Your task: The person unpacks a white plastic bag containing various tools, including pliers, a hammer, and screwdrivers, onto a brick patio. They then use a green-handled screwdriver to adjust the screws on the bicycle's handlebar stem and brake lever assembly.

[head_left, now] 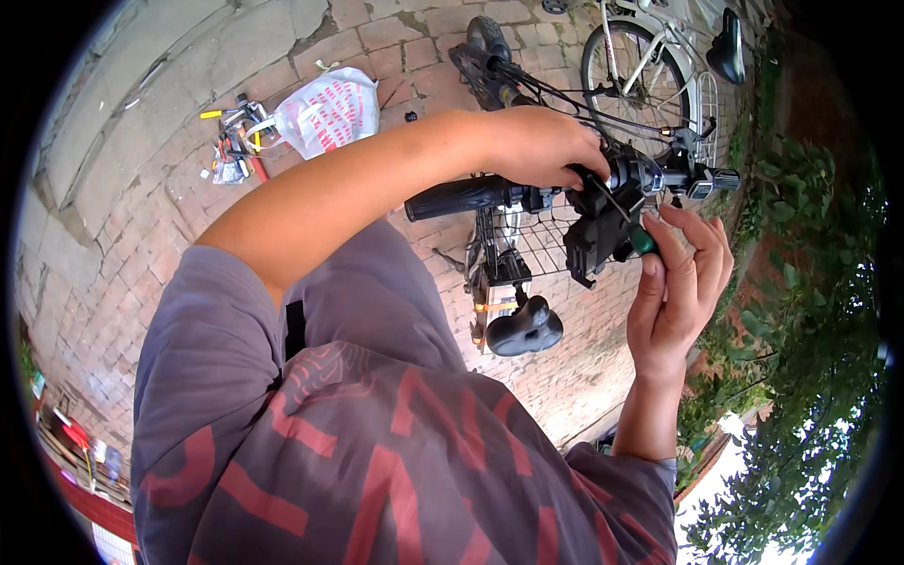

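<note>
My right hand (683, 273) pinches the green handle of a screwdriver (642, 239) between thumb and fingers. Its thin shaft slants up and left across a black phone holder (591, 234) fixed at the bicycle handlebar (680, 179). From the left, my left hand (554, 146) reaches over the bar, its fingers curled down onto the top of the holder. The screwdriver's tip lies close to those fingertips; whether it sits in a screw I cannot tell. A black grip (461, 198) extends below my left wrist.
Below the handlebar are a wire basket (541, 247) and a black saddle (524, 328). A white bicycle (650, 66) stands at the far right. Hand tools (243, 137) and a white plastic bag (330, 108) lie on the brick paving (122, 273). Leafy bushes (800, 282) border the right side.
</note>
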`<state>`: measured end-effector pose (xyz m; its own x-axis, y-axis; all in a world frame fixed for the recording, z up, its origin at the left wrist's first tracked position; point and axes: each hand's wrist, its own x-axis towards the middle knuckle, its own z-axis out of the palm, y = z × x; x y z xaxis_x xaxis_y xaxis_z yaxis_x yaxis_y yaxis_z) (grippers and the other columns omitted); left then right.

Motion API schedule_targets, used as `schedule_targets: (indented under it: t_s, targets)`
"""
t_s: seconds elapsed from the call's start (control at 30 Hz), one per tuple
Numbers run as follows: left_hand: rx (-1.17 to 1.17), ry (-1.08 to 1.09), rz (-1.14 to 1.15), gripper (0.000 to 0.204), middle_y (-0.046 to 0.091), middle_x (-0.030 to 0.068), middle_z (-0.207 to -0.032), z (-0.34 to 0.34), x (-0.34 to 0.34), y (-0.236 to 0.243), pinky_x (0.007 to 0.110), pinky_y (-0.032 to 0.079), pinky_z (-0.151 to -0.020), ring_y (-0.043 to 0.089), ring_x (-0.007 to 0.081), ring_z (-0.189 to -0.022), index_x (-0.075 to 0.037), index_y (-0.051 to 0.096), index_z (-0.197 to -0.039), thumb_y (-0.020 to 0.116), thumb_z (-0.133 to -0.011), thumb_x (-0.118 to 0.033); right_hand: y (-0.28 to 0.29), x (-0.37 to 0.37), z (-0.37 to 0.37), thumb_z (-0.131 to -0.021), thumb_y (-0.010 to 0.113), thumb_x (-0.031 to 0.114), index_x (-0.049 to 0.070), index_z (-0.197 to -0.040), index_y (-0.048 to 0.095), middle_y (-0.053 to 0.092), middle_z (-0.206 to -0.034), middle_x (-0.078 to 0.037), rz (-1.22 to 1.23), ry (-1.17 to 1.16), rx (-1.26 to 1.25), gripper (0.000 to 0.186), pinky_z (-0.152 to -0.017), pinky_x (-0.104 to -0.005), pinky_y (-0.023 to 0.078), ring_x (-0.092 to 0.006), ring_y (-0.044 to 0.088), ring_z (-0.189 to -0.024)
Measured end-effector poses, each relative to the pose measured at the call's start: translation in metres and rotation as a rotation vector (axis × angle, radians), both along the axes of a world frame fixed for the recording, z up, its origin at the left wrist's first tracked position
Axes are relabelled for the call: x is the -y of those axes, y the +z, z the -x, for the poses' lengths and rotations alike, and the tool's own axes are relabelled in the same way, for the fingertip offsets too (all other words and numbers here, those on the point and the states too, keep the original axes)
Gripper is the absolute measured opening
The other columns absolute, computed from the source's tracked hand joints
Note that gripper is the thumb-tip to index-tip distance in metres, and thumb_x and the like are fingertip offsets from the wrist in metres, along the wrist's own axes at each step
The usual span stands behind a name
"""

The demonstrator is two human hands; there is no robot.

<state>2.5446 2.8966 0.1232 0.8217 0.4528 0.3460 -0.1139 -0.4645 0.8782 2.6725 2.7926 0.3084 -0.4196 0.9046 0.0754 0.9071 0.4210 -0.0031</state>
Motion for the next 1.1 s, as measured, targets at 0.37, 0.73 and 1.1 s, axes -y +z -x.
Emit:
schedule_targets:
  t_s: [0.37,0.73,1.1]
  targets:
    - [0.024,0.037,-0.045,0.034,0.063,0.0099,-0.108,-0.002,0.003,-0.004,0.039,0.046,-0.091,0.057,0.0292,-0.105,-0.008,0.063,-0.117,0.066,-0.083,-0.014,0.034,-0.006,0.019,-0.073,0.064,-0.002,0.007,-0.105,0.069,0.063,-0.101,-0.005,0.197,0.025,0.176,0.034,-0.065,-0.032,0.047,-0.0216,0.059,-0.078]
    - [0.061,0.059,-0.034,0.032,0.063,0.0103,-0.108,-0.005,0.006,-0.011,0.039,0.046,-0.092,0.057,0.0297,-0.104,-0.007,0.064,-0.114,0.066,-0.083,-0.012,0.015,-0.016,0.02,-0.074,0.059,-0.012,0.001,-0.096,0.07,0.059,-0.12,-0.019,0.166,0.068,-0.109,0.028,-0.069,-0.0318,0.053,-0.0273,0.065,-0.091]
    - [0.09,0.08,-0.036,0.033,0.065,0.0128,-0.103,-0.004,0.005,-0.01,0.041,0.049,-0.087,0.061,0.0314,-0.1,-0.01,0.065,-0.115,0.066,-0.083,-0.016,0.021,-0.017,0.015,-0.065,0.058,-0.008,0.004,-0.102,0.064,0.062,-0.108,-0.015,0.236,0.167,0.034,0.039,-0.081,-0.0386,0.046,-0.0297,0.058,-0.095]
